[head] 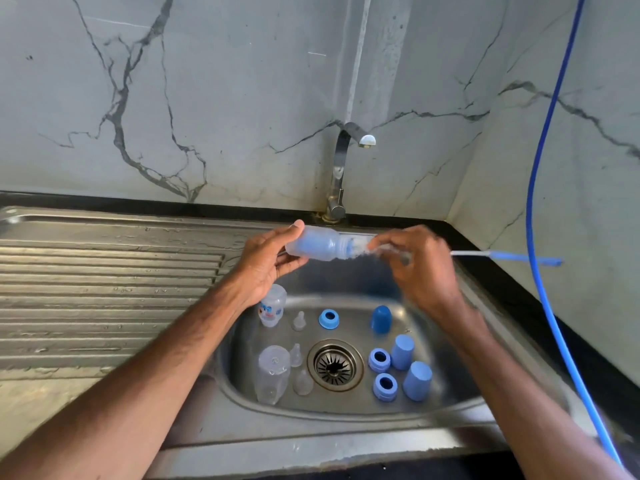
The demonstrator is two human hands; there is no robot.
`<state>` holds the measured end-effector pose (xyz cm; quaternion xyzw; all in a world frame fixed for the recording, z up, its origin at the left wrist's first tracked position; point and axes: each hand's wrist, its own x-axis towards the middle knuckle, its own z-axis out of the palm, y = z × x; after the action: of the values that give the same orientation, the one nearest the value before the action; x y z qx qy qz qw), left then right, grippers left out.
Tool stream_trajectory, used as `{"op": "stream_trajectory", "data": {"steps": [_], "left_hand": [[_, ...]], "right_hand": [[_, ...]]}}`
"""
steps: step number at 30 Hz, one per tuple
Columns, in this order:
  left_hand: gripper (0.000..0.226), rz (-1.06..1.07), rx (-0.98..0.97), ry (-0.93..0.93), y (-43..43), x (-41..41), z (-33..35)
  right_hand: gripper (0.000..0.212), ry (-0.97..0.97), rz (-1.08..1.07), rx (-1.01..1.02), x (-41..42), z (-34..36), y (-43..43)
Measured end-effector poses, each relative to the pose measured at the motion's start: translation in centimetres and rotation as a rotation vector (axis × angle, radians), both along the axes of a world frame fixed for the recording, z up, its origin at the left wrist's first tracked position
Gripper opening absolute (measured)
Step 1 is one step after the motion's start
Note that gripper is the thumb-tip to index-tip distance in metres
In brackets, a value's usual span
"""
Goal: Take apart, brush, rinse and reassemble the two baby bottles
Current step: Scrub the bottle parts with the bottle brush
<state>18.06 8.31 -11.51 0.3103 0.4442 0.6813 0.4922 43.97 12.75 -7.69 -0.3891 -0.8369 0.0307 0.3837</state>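
Observation:
My left hand (266, 268) grips a clear baby bottle (313, 245) held sideways above the sink, its mouth pointing right. My right hand (419, 265) holds the bottle brush (502, 255), whose blue-and-white bristles sit inside the bottle and at its neck; the white stem and blue handle stick out to the right. In the basin lie two more clear bottles (273, 310) (272, 374), three clear teats (298, 321), three blue collar rings (328, 319) and three blue caps (381, 318).
The steel sink (346, 427) has a drain (334, 364) in the middle and a ribbed draining board (104, 289) on the left. A tap (341, 174) stands behind, not running. A blue hose (540, 237) hangs down the right wall.

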Motion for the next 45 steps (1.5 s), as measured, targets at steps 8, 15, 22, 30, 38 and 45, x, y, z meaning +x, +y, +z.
{"op": "stream_trajectory", "data": {"steps": [8,15,22,30,38,45], "left_hand": [[0.04,0.132,0.006,0.069,-0.2,-1.3,-0.3],[0.046,0.199,-0.053,-0.021,0.2,-2.2,-0.5],[0.042,0.349,-0.072,-0.018,-0.2,-3.2,-0.3],[0.035,0.313,-0.058,-0.016,0.0,-3.2,-0.2],[0.042,0.192,-0.103,0.044,0.4,-1.8,-0.9],[0.045,-0.013,-0.054,0.054,0.4,-0.6,-0.7]], "right_hand": [[0.033,0.007,0.069,-0.172,-2.0,-1.3,-0.6],[0.018,-0.283,-0.051,0.16,-4.6,0.2,-3.7],[0.033,-0.292,0.083,-0.093,-6.4,-1.5,-4.1],[0.029,-0.407,-0.091,0.211,-7.7,0.5,-7.1],[0.025,-0.442,-0.206,0.202,-6.2,1.8,-7.4],[0.034,-0.389,-0.212,0.089,-3.3,0.8,-2.7]]}}
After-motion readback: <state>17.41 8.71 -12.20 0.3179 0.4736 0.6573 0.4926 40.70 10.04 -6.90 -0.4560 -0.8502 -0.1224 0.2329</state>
